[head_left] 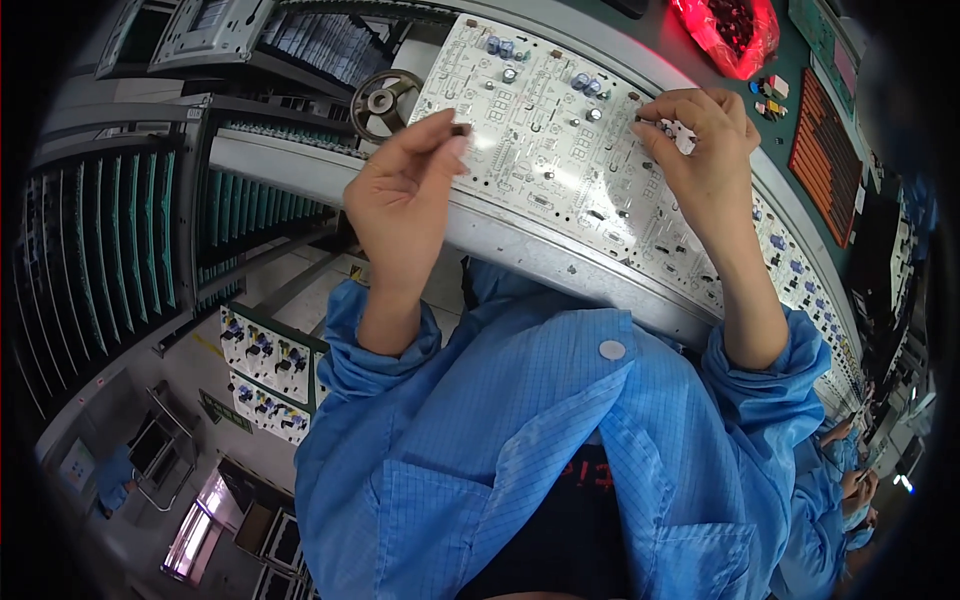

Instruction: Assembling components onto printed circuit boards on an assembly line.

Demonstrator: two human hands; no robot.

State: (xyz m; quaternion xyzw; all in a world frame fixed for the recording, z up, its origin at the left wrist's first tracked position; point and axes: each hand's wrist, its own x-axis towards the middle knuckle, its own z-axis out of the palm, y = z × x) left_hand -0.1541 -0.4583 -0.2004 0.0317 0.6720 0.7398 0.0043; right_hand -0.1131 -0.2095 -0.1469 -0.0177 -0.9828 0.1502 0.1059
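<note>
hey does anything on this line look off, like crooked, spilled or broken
Nothing stands out. The white circuit board lies flat on the conveyor rail, its parts upright. The left hand pinches a small dark part at the board's edge; the right hand presses another onto it. The red bag of parts looks intact, nothing spilled.

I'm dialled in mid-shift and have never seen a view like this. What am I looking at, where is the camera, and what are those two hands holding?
The one picture comes from a wide fisheye camera worn on a person's head, looking down, so straight edges bend. The blue smock at the bottom is the wearer's own. Both bare hands reach up to a white circuit board lying on a metal conveyor rail. The left hand pinches a small dark component at the board's left edge. The right hand pinches another small part over the board's right side. A red bag of parts lies beyond, and more boards run along the line to the right.
</note>
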